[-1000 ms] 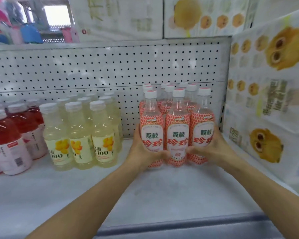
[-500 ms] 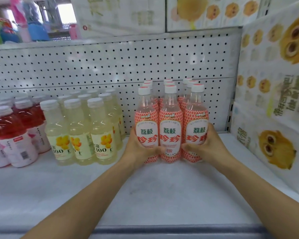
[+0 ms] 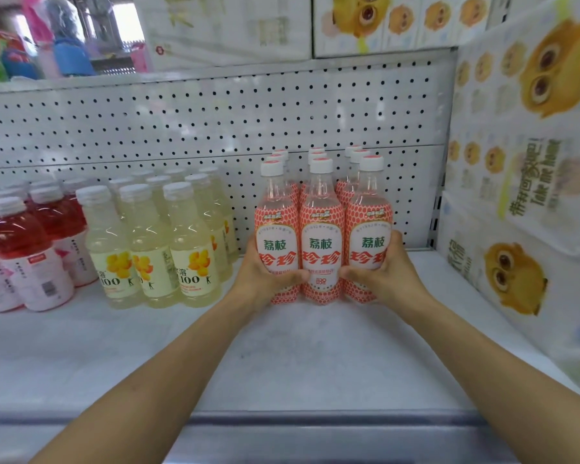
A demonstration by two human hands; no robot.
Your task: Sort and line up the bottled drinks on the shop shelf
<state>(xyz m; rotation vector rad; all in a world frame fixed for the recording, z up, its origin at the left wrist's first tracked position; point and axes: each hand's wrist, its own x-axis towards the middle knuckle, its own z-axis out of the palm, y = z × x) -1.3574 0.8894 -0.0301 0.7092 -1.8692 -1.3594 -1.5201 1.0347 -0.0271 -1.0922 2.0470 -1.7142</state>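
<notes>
A block of lychee drink bottles [image 3: 321,229] with red-dotted labels and white caps stands on the white shelf [image 3: 282,356], three across and several deep, reaching back to the pegboard. My left hand [image 3: 265,276] wraps the lower part of the front left bottle. My right hand [image 3: 379,272] wraps the front right bottle. Both hands press the block from its two sides. To the left stand pale yellow drink bottles [image 3: 154,246] in rows, and further left red drink bottles [image 3: 24,256].
A perforated back panel [image 3: 215,128] closes the shelf behind. Printed cartons [image 3: 529,182] form a wall on the right, with a gap between them and the lychee bottles. The shelf's front lip [image 3: 315,420] runs across below my forearms. More cartons sit on the shelf above.
The block of lychee bottles has been pushed back toward the pegboard with both hands still on it, and its rows stand straighter. The yellow and red bottles have not moved.
</notes>
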